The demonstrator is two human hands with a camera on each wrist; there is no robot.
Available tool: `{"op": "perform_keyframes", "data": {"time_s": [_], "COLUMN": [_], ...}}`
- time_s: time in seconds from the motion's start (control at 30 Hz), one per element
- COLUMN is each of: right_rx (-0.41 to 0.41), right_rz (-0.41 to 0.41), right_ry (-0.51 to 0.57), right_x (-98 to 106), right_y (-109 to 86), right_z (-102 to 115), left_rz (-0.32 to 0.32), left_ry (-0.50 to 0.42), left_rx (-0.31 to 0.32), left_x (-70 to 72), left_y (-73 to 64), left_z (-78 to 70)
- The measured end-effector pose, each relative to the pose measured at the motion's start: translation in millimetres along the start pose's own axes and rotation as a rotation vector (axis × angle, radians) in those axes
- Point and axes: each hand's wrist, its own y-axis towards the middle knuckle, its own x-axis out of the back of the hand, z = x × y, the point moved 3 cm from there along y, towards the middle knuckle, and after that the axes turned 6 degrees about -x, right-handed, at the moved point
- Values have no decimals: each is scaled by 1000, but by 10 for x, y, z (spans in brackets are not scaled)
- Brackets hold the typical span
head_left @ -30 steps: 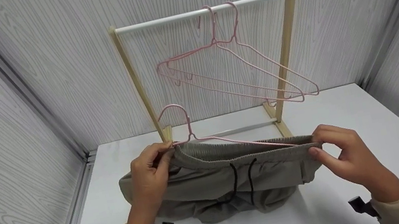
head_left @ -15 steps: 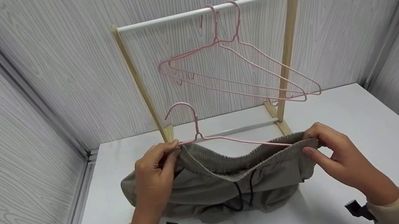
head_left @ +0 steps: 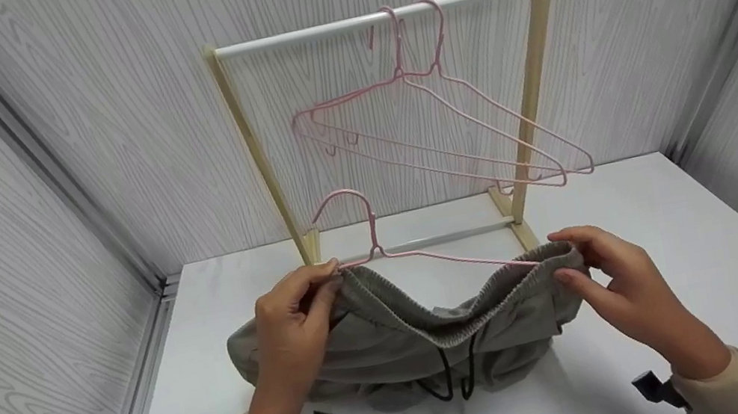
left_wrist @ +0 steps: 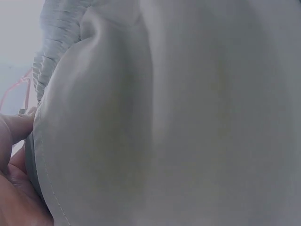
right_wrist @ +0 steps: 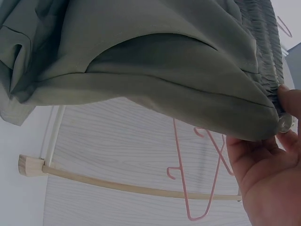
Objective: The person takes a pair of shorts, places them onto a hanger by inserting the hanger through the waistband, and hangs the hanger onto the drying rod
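Note:
Grey-green drawstring shorts or trousers (head_left: 424,349) hang between both hands, their elastic waistband sagging in the middle. A pink wire hanger (head_left: 439,258) runs inside the waistband, its hook standing up above the cloth and its lower part hidden. My left hand (head_left: 295,326) pinches the waistband's left end together with the hanger's shoulder. On the right, my right hand (head_left: 622,287) grips the other end of the waistband, thumb in front and fingers behind. Black drawstring (head_left: 449,382) loops dangle at the front. Cloth fills most of the left wrist view, with the left thumb (left_wrist: 19,125) at its edge.
Behind the garment stands a wooden rack with a white rail (head_left: 308,33). Two pink hangers (head_left: 475,120) hang from it, toward the right. The white table (head_left: 709,238) extends around, with wood-grain panels (head_left: 120,129) at the back and sides.
The waistband's front has sagged into a deep dip and its opening has widened. Both hands have come slightly closer together, and the hanger has shifted a little to the right with the left hand.

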Motion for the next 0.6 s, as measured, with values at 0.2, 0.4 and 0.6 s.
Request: {"op": "perform_keyframes", "data": {"time_s": [0.2,0.4,0.6], "right_rx": [91,117,111], "right_rz": [-30,30,39], "right_ry": [-41,-41,-88], "right_x": [-55,-153,-223], "right_y": [33,73,124], "right_z": [17,69,151], "left_rz": [23,33,39], "left_ry": [4,11,-4], "left_rx": [5,-7,1], "left_x": [-46,-112,-181], "left_y": [-17,-17,-18], "left_z": [-24,-70,-106]}}
